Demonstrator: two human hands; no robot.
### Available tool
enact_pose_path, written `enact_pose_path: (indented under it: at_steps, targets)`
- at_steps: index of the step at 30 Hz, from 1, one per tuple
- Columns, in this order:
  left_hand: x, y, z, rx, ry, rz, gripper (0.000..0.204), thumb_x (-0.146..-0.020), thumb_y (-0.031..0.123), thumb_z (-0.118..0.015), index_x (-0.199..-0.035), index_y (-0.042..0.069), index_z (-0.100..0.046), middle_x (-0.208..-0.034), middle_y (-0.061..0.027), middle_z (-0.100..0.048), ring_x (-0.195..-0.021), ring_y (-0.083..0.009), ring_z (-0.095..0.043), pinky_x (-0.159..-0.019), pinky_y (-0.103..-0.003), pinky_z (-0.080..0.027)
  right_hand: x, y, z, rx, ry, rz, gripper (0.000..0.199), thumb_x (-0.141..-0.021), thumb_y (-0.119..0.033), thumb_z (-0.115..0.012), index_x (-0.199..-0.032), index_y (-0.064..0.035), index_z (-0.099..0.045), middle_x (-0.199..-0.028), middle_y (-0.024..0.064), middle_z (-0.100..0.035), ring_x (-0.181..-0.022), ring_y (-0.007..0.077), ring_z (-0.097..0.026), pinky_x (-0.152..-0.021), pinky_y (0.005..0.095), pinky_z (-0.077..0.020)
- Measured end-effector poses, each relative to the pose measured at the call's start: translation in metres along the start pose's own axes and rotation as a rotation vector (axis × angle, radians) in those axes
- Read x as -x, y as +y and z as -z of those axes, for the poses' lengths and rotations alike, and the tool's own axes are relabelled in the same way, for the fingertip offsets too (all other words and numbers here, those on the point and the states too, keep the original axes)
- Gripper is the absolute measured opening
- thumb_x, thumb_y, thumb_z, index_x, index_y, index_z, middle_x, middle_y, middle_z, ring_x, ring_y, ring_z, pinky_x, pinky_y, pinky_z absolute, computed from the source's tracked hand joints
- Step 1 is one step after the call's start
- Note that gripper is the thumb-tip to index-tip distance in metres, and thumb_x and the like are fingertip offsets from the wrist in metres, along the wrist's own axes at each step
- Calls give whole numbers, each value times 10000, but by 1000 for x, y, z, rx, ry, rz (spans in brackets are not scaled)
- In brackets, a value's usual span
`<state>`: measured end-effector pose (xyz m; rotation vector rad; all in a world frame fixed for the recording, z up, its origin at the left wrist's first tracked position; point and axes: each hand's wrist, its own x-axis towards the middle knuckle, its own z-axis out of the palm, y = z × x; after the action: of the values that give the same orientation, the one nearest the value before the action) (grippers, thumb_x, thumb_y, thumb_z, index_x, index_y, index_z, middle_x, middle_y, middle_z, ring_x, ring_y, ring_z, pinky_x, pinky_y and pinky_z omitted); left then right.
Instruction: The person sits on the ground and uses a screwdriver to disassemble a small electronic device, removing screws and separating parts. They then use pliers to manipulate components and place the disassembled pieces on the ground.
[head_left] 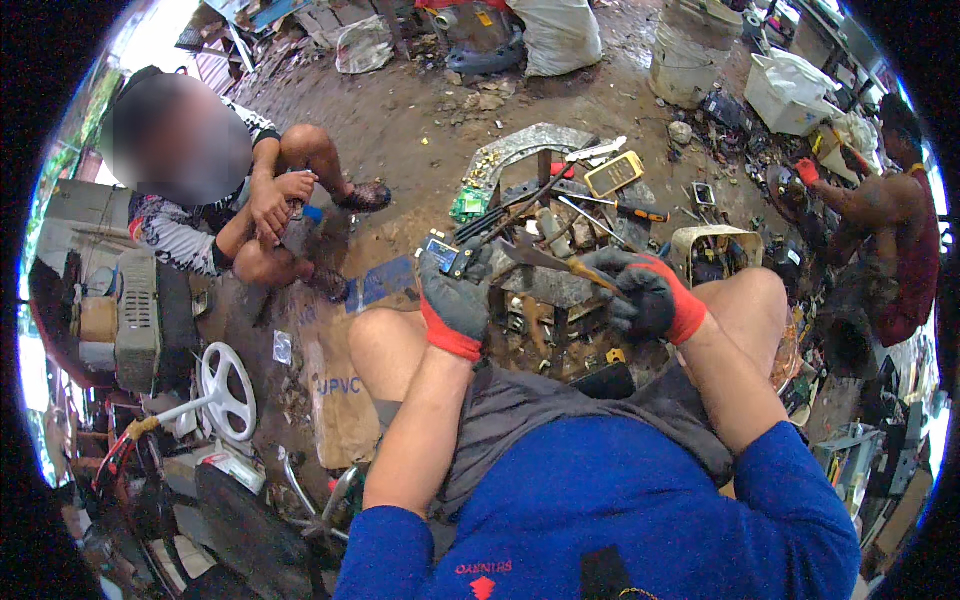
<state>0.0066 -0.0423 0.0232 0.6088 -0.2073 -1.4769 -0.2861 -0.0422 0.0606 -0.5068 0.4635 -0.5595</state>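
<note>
Grip on the left: a small blue circuit board (441, 257) is pinched by the fingers of the left hand (455, 298), which is covered by a grey glove with a red cuff.
Grip on the right: a long brown knife with a wooden handle (540, 259) is held by the right hand (645, 298), gloved the same way, with its fingers curled round the handle.
Gap between: the blade is pointed at the left hand, near the board; whether they are touching cannot be told.
Board's place: it is held up just left of the work heap.
Work heap: a grey curved slab (545, 138) is topped with small gold bits. A gold rectangular frame (614, 175) and a screwdriver with an orange and black handle (643, 212) are laid close by.
Ground at left: a flat brown cardboard sheet (340, 410) is spread out, near a white spoked wheel (228, 392).
People near: one seated person (185, 230) is seen at left, and a red-gloved worker (885, 215) at right.
</note>
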Motion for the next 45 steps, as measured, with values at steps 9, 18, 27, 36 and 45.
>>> enact_pose_path:
  at_steps: [9, 18, 27, 36, 45]
  targets:
    - [-12, -9, -22, -64, -86, 124, 514, -973, 516, -361, -1158, 85, -571, -1034, -81, -651, -937, -255, -632, -872, -416, -510, -62, 26, -11, 364, 151, 211, 340, -915, -187, -613, -1214, -42, -541, -930, 18, -613, -801, 79, -575, -679, 236, -474]
    - [-16, -2, -33, -180, -79, 114, 513, -973, 530, -354, -1159, 108, -580, -994, -77, -655, -896, -229, -632, -806, -391, -526, -62, 19, -19, 67, -31, 9, 414, -884, -99, -641, -1281, -52, -534, -1162, 25, -615, -1009, 95, -582, -867, 269, -481]
    - [-29, -20, -14, -149, -38, 76, 405, -973, 451, -451, -1091, 85, -577, -910, -47, -641, -817, -168, -605, -754, -320, -504, -82, 63, -7, 322, 91, 30, 462, -844, -101, -669, -1278, -56, -518, -1098, 47, -641, -950, 137, -622, -816, 302, -514]
    - [-39, -6, -11, -225, -45, -20, 349, -985, 331, -491, -1242, 102, -546, -1143, -52, -633, -987, -186, -622, -861, -355, -522, -63, 13, -16, 236, 109, -17, 564, -785, -133, -737, -1286, -43, -496, -1130, 87, -624, -1013, 164, -597, -874, 299, -492]
    - [-25, -4, -13, -264, -28, 67, 311, -970, 215, -531, -1250, 79, -541, -1123, -74, -642, -936, -182, -647, -842, -367, -554, -74, 5, 21, 785, 307, 260, 493, -804, -170, -734, -1240, -19, -561, -1109, 47, -648, -1000, 137, -590, -874, 293, -478]
